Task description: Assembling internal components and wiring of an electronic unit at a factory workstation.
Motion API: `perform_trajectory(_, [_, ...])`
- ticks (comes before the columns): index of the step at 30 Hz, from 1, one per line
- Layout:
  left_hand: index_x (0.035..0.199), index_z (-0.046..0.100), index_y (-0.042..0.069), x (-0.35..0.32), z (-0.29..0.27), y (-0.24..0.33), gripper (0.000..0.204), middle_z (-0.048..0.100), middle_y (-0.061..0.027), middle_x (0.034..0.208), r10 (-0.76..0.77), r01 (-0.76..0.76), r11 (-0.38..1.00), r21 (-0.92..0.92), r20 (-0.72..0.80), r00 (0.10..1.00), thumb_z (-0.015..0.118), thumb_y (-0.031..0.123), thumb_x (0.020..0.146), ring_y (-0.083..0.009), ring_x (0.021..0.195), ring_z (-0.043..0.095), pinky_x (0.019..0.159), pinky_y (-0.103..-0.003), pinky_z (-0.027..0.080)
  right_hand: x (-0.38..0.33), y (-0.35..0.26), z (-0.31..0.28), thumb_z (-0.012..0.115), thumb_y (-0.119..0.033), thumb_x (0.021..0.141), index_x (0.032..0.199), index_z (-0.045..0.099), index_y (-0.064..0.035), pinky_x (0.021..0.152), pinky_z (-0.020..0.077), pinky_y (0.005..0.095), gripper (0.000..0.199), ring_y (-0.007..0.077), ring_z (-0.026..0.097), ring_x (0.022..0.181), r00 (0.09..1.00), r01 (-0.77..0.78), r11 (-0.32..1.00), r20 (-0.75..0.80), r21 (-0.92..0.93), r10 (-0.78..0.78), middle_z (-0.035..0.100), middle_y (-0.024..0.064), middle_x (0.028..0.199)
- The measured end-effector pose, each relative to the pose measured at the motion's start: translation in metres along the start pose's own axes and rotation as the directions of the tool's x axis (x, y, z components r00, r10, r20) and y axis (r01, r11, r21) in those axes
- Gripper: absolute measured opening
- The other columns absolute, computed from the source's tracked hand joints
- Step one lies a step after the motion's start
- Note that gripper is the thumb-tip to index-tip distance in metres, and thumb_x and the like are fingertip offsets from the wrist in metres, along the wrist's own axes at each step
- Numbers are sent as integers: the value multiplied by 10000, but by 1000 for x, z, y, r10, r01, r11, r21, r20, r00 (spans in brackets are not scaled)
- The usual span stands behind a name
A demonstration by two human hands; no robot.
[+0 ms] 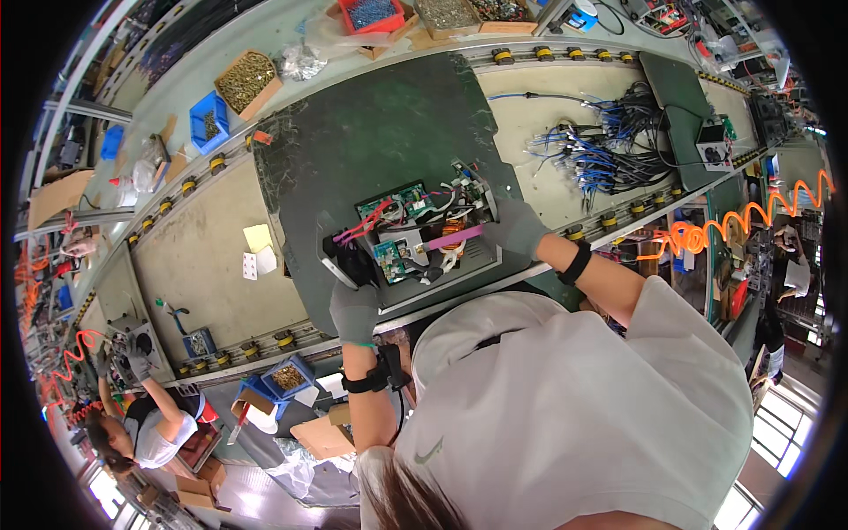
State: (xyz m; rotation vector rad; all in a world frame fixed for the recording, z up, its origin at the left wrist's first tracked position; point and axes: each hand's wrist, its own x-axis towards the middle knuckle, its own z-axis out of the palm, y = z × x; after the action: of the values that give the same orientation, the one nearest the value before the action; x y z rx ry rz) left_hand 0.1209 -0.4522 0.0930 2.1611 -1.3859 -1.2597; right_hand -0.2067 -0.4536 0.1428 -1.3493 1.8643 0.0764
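An open metal case (477,261) lies near the front edge of the dark green board (380,115). Inside it show green circuit boards (389,261), a copper-coloured coil (454,226), pink and black wires and a pink strip (456,238). My left hand (355,314), in a grey glove, is closed on the end panel (334,258) at the case's left, beside black wires. At the other end my gloved right hand (519,228) is closed round the right end panel (483,196), next to the pink strip's tip. Both hands' fingertips are partly hidden.
Bundled black and blue cables (614,141) lie to the right on the conveyor. Screw bins (247,81) line the far shelf. Pale paper cards (258,252) rest at left. A co-worker (159,428) handles another metal unit (146,343) at far left. Orange coiled hose (685,237) hangs right.
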Motion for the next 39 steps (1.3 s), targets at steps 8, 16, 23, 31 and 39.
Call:
perform_trajectory(8, [865,684,-25,15,47,10,150,639,-68,684,124,-127,973,-194,-29,992,619,68,766,-201,627,608,612,-363,485,-5,36,-11,635,-294,859,1366,519,-38,898,520,457,580,400,652,1020,993,5,1000,-122,5,-4,673,234,1111])
perform_trajectory(16, [1189,665,-9,61,112,-43,332,710,-123,1114,356,-347,836,-425,-61,933,658,61,865,-214,1000,669,892,-328,508,12,95,70,659,-222,828,1475,326,54,893,514,504,778,478,613,1027,859,212,968,-498,134,-119,555,310,1260])
perform_trajectory(23, [1180,664,-10,50,98,-73,332,702,-167,1135,320,-357,917,180,206,925,630,49,855,-251,1048,670,912,-389,530,8,109,103,675,-145,812,1446,322,53,974,483,507,753,502,515,1193,915,155,963,-400,222,-55,428,305,1386])
perform_trajectory(31, [1076,689,113,-38,44,68,279,665,-96,1036,612,-473,790,390,-448,652,657,166,805,-322,999,624,879,-457,499,10,106,105,669,-127,784,1380,372,14,938,495,508,680,495,519,1146,935,89,968,-354,235,1,458,276,1324])
perform_trajectory(39, [1002,719,180,-2,80,123,302,650,-9,964,719,-556,385,737,138,681,762,373,774,-267,989,585,835,-448,447,10,107,102,662,-148,798,1369,363,-30,918,495,557,655,477,492,1171,950,87,931,-312,355,31,456,247,1292])
